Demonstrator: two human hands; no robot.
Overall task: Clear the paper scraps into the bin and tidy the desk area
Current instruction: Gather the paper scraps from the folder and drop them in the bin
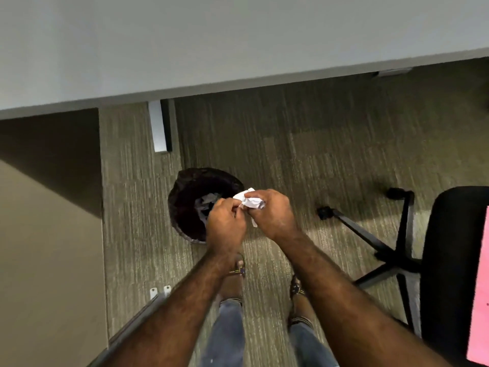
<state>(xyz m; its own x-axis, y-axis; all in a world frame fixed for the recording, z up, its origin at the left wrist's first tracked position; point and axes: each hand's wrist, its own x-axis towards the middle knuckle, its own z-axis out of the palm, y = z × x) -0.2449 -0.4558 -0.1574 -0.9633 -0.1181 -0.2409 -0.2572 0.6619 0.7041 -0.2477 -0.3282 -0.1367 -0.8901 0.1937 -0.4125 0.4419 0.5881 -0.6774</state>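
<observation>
A crumpled white paper scrap (250,201) is pinched between both hands, just right of the bin's rim. My left hand (226,225) grips its near edge. My right hand (275,211) closes over its right side. The bin (185,192) is round, lined with a dark bag, and stands on the carpet under the desk edge. Some crumpled paper (205,205) lies inside it, partly hidden by my left hand.
The white desk top (238,43) fills the upper view, with its leg (158,125) behind the bin. A black office chair (449,260) with a star base stands at the right. A beige panel (50,247) runs along the left. My feet (238,271) are on the carpet.
</observation>
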